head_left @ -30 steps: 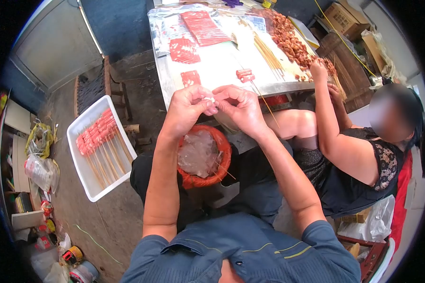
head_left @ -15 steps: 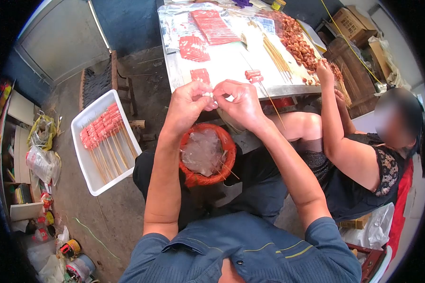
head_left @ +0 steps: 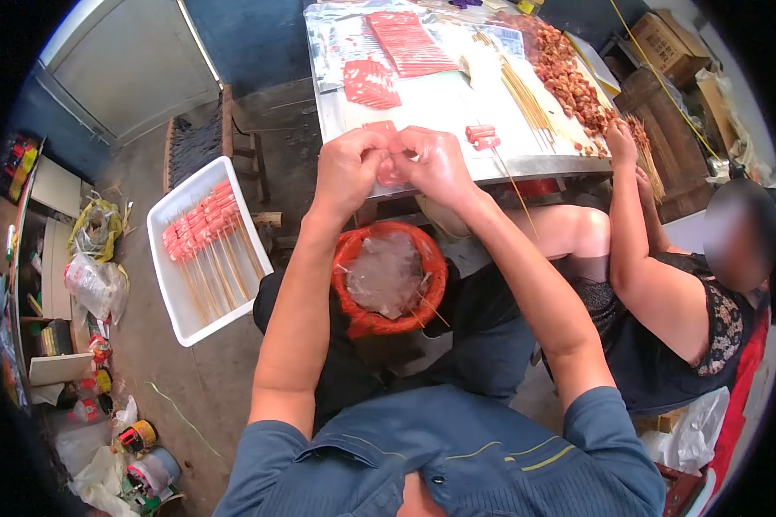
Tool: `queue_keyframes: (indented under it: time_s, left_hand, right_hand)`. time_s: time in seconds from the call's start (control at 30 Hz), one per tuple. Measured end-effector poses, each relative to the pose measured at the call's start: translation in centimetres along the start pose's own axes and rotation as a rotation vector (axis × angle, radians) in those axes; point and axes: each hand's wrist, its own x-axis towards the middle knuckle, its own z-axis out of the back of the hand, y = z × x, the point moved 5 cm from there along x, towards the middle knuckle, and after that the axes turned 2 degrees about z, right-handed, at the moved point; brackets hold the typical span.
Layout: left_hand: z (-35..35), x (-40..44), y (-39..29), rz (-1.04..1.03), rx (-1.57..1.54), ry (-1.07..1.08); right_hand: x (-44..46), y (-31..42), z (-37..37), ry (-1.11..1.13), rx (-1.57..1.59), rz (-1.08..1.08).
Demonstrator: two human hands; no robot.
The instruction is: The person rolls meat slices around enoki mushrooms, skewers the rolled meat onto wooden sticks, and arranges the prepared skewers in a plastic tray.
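Observation:
Both hands meet over the near edge of the white table (head_left: pixel 440 121). My left hand (head_left: pixel 349 171) and my right hand (head_left: pixel 435 164) are pinched together on a red meat slice (head_left: pixel 390 172) that hangs between them. Right of them, a skewer with rolled meat (head_left: pixel 483 138) lies on the table, its stick sticking out past the edge. Farther back are a pile of meat slices (head_left: pixel 371 84), a long row of meat slices (head_left: pixel 409 43) and a bundle of bare bamboo skewers (head_left: pixel 526 99).
Below my hands stands a bin with a red liner (head_left: pixel 345 297). A white tray (head_left: pixel 185 323) of meat skewers is at the left, by a stool (head_left: pixel 200 142). A co-worker (head_left: pixel 655 276) sits at the right, one hand at a heap of brown meat (head_left: pixel 569 82).
The whole view has shifted, so the table and tray appear farther right. A red meat slice now hangs between my hands, where a small pale bit showed before.

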Motion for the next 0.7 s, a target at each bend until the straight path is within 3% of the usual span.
queue_keyframes:
  time_s: [0.17, 0.7]
  left_hand:
    - [-0.5, -1.1, -0.2, -0.102, 0.220, -0.004]
    - [-0.5, -2.0, -1.4, -0.090, 0.311, 0.068]
  right_hand:
    - [-1.4, 0.4, -0.2, -0.011, -0.171, 0.213]
    - [-3.3, 0.7, -0.2, -0.016, -0.200, 0.229]
